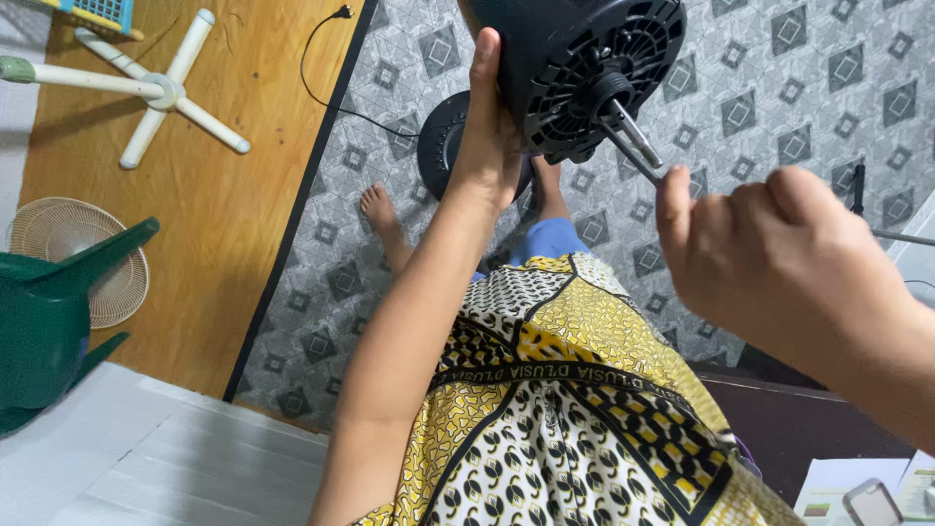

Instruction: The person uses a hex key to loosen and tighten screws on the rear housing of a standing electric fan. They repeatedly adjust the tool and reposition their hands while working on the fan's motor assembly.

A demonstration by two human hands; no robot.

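Head view: brace black fan motor housing [584, 68] firmly with left hand [487, 136], its grip wrapped flat on the side, keeping right hand [769, 244], grip curled shut at metal shaft [633, 141], square.

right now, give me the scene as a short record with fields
left hand: grips the side of the black fan motor, held up
right hand: closed fist at the tip of the motor shaft
below: round black base on patterned floor
far left: white cross stand, beige fan grille, green chair
cable: black, across wood floor
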